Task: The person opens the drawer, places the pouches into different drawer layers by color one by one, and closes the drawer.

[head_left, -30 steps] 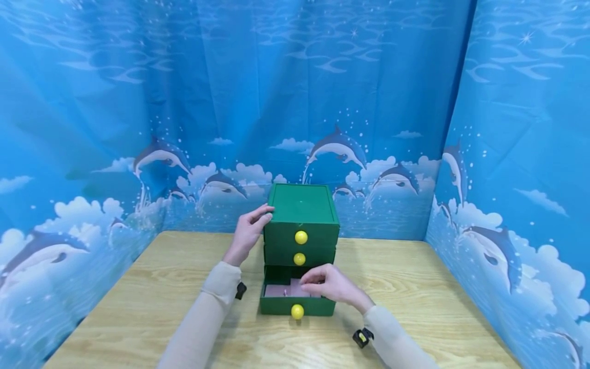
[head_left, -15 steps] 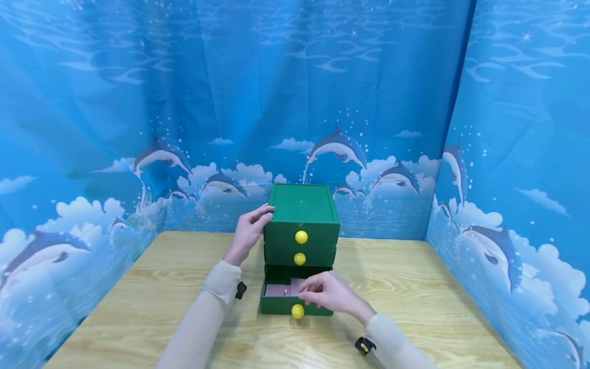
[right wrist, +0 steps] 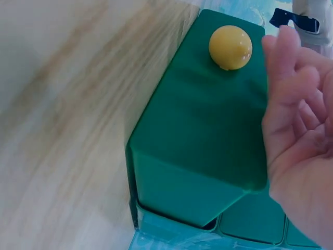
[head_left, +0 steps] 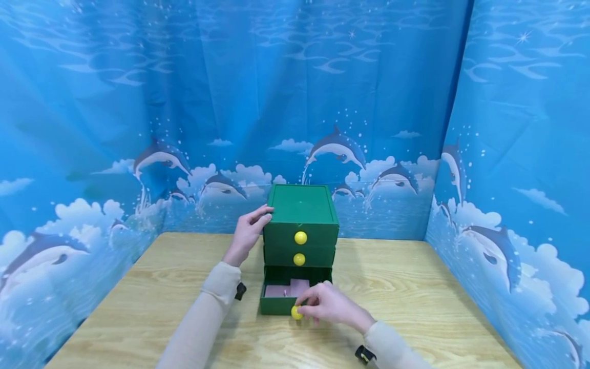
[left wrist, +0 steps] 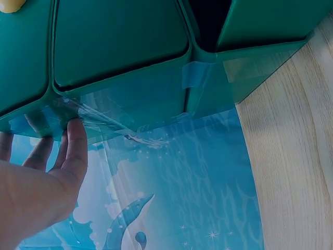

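A green cabinet (head_left: 300, 204) of three stacked drawers has its bottom drawer (head_left: 275, 306) pulled out. My left hand (head_left: 247, 231) rests at the cabinet's upper left edge, fingers along its side; the left wrist view shows those fingertips against the clear-covered side wall. At the front of the bottom drawer, my right hand (head_left: 333, 306) has thumb and forefinger right at the yellow knob (head_left: 295, 312). In the right wrist view the fingers are loosely bent beside the knob (right wrist: 230, 48). Pale pink pieces (head_left: 299, 287) lie in the drawer, one standing higher than the other.
Two more yellow knobs, an upper knob (head_left: 300, 238) and a middle knob (head_left: 299, 259), mark the closed drawers. A light wooden table (head_left: 184, 277) carries the cabinet. A blue dolphin-print curtain (head_left: 258, 102) hangs behind and at the sides.
My right hand has moved from over the pink pieces in the bottom drawer, down and toward me, to the drawer's yellow knob. My left hand has stayed at the cabinet's edge.
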A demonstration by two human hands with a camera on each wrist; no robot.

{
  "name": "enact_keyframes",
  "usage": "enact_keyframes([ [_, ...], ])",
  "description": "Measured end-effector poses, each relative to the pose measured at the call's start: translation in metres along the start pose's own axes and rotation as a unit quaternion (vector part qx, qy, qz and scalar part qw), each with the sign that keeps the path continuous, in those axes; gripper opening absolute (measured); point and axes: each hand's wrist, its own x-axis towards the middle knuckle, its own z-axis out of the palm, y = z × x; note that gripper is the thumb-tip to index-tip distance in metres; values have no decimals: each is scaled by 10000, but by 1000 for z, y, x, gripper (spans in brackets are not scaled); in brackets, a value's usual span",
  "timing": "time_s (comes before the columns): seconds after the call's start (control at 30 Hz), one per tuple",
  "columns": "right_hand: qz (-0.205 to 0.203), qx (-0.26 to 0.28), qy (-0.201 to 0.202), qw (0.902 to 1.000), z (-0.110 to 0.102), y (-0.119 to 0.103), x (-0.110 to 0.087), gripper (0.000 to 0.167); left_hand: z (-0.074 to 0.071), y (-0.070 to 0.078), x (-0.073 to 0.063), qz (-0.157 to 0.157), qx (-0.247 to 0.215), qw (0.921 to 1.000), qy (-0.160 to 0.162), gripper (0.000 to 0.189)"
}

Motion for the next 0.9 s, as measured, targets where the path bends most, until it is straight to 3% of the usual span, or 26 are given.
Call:
enact_keyframes([
  [0.43,422,-591,-65,9973,10,1,-2,26,0,0,0,37,-29,10000,22,33],
  [0.67,553,-448,-81,9974,15,-2,-4,33,1,0,0,104,-93,9999,-14,35],
  [0.9,252,-1038,296,9938,18,-1,0,26,0,2,-1,24,-173,9998,-24,36],
])
